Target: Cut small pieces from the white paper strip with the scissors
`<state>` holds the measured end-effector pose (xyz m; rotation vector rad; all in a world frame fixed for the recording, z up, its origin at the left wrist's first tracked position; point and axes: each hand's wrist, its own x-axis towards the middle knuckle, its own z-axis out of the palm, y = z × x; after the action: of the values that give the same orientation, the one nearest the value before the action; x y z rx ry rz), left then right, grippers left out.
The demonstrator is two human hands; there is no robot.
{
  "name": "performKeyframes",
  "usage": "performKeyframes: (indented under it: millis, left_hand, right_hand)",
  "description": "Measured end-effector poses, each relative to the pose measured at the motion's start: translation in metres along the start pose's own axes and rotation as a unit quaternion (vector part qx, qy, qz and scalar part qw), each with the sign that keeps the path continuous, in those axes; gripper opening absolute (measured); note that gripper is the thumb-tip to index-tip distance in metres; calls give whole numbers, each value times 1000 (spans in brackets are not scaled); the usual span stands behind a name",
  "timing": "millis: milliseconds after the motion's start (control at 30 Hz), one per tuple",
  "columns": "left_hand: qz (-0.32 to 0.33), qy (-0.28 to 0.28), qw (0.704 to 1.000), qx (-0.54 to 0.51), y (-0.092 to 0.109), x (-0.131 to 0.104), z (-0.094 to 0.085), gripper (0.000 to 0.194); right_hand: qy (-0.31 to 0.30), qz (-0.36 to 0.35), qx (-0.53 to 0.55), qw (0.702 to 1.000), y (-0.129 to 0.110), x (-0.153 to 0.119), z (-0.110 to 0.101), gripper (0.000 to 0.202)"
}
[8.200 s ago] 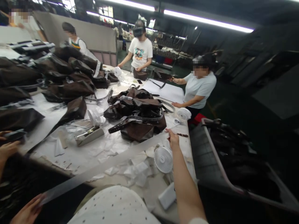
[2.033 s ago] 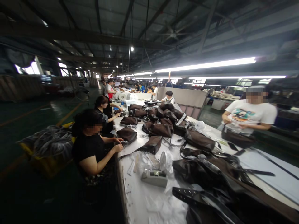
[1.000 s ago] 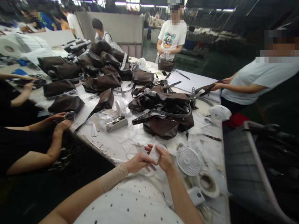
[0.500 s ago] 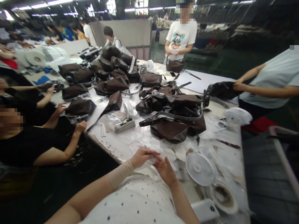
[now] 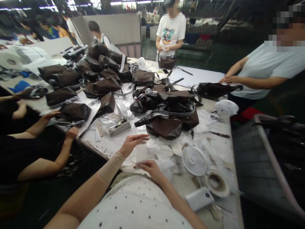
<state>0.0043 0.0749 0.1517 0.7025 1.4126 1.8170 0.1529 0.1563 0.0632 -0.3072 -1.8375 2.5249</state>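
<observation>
Between my two hands is a small white rectangular slip (image 5: 141, 152), possibly paper or thin plastic. My left hand (image 5: 131, 143) pinches its far end, with the fingers stretched out along the top. Its near end is gripped by my right hand (image 5: 150, 168) between thumb and fingers. Just beyond my hands, a dark brown bag (image 5: 164, 127) with a studded strap lies at the front of a heap of similar bags. Thin clear and white sheets (image 5: 164, 152) are scattered on the table (image 5: 95, 146) beside my right hand.
A white fan (image 5: 194, 161), a tape roll (image 5: 216, 183) and a white device (image 5: 199, 198) lie to my right. A small open box (image 5: 119, 128) stands left of the bags. Co-workers handle bags around the table. A grey cart (image 5: 262, 152) stands beyond the right edge.
My hands have moved apart, and the white slip now shows plainly between them. The view has shifted to the right. The person at the right has lowered a dark bag towards the table.
</observation>
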Motion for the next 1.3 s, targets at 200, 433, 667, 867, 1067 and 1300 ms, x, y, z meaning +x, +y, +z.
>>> performKeyframes:
  millis: [200,433,667,867,1067,1300]
  left_hand:
    - [24,-27,999,10,14,4,-5,36]
    - [110,-71,986,101,11,1,-4,33]
    - [242,-126,904,328,27,-16,5,38]
    - [223,-62,925,301,25,-18,3,33]
    - [128,10,982,136,17,-11,-8,30]
    - [52,46,996,47,13,1,-25,36]
  right_hand:
    - [-2,14,10,1000,3,-3,0,30]
    - [22,24,-4,999,12,-3,-4,34]
    - [25,30,-36,999,22,-1,-7,32]
    - [37,35,-29,998,29,0,-6,32]
    - [53,38,-21,998,34,2,-1,34]
    - [71,57,-28,995,41,8,2,28]
